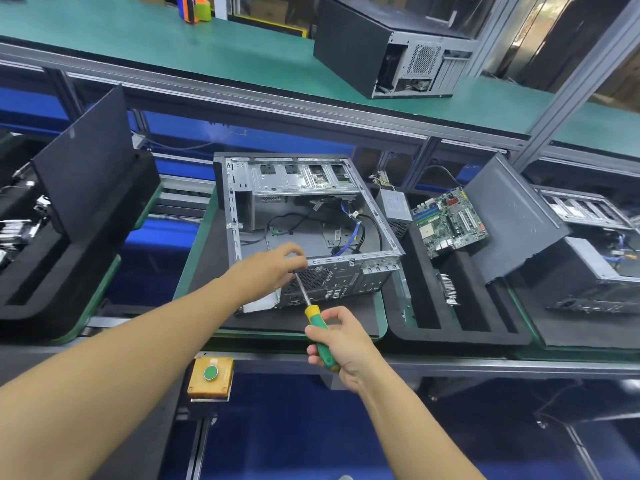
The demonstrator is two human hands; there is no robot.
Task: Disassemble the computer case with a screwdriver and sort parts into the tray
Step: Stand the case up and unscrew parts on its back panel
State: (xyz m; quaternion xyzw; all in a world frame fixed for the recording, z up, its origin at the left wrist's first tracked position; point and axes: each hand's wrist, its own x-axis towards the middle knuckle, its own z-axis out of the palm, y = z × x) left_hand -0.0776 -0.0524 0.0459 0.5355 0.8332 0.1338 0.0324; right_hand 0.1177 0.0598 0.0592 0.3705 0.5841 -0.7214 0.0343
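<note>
An open computer case (304, 202) lies on its side on a dark mat, its inside bare apart from loose cables. My right hand (341, 344) grips the green and yellow handle of a screwdriver (320, 336); its shaft slants up and left to the case's rear panel. My left hand (273, 268) rests at that rear edge, fingers curled around the screwdriver's tip. To the right, a black foam tray (460, 327) holds a green motherboard (450, 221), a power supply (396, 207) and a grey side panel (512, 216).
Another black tray (41, 271) with a leaning panel stands at the left. A second case (595, 258) sits at the far right. A closed case (384, 46) rests on the upper green shelf. A yellow box with a green button (210, 374) hangs on the bench's front rail.
</note>
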